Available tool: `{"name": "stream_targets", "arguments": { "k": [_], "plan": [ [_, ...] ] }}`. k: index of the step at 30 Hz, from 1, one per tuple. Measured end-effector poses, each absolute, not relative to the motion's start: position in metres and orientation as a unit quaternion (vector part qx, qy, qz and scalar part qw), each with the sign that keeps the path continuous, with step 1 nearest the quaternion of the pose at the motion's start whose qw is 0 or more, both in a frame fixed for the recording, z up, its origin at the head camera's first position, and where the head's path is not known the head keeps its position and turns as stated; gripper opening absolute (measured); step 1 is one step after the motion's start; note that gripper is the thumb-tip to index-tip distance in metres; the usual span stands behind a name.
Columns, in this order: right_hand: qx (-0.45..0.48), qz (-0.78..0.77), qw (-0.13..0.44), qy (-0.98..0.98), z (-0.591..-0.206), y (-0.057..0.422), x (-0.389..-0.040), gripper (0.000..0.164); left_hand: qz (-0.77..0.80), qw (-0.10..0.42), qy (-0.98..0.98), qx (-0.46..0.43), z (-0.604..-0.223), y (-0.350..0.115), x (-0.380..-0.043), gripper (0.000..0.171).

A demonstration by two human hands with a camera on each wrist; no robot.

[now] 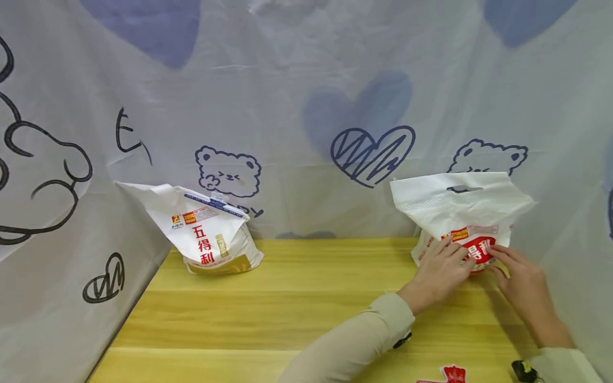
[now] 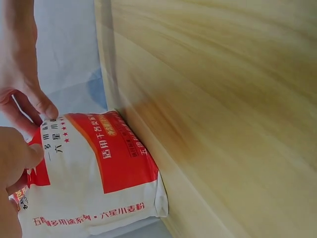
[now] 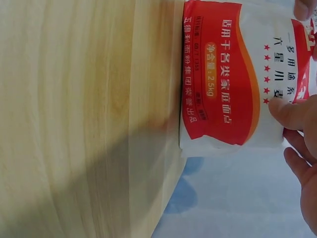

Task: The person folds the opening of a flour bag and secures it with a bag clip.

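Note:
A white and red flour bag (image 1: pixel 480 250) stands upright at the back right of the table, its flat top with a handle slot bent forward. My left hand (image 1: pixel 442 271) lies over the left part of its front, fingers across the printed label. On the right side of the label my right hand (image 1: pixel 524 290) holds the bag between fingers and thumb. In the right wrist view the right thumb (image 3: pixel 290 113) presses the front below the printed stars. Beside the upper label, the left thumb (image 2: pixel 34 154) shows in the left wrist view; some fingers are hidden.
Another flour bag (image 1: pixel 215 239), white and gold with a blue clip strip (image 1: pixel 215 205) across its top, stands at the back left. A red and white item (image 1: pixel 452 374) lies at the table's front edge. A patterned cloth (image 1: pixel 287 159) hangs behind the wooden table (image 1: pixel 268 308).

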State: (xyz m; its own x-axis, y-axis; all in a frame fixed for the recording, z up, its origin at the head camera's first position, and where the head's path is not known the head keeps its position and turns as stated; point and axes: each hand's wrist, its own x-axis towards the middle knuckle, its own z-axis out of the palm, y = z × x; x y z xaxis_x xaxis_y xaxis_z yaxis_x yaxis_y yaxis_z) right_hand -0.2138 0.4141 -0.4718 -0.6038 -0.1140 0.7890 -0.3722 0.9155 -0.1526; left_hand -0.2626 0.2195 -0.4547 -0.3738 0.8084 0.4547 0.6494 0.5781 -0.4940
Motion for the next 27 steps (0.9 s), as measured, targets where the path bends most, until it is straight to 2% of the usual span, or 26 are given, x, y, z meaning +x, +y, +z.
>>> {"name": "stream_targets", "arguments": {
  "k": [8, 16, 27],
  "plan": [
    [0.136, 0.135, 0.441, -0.877, -0.470, 0.412, -0.219, 0.042, 0.098, 0.409, -0.792, -0.442, -0.458, 0.227, -0.272, 0.028],
    [0.154, 0.118, 0.456, -0.869, -0.475, 0.402, -0.220, 0.036, 0.065, 0.389, -0.810, -0.434, -0.463, 0.224, -0.277, 0.021],
    [0.150, 0.109, 0.457, -0.870, -0.476, 0.393, -0.220, 0.035, 0.057, 0.425, -0.796, -0.427, -0.465, 0.218, -0.284, 0.017]
  ]
}}
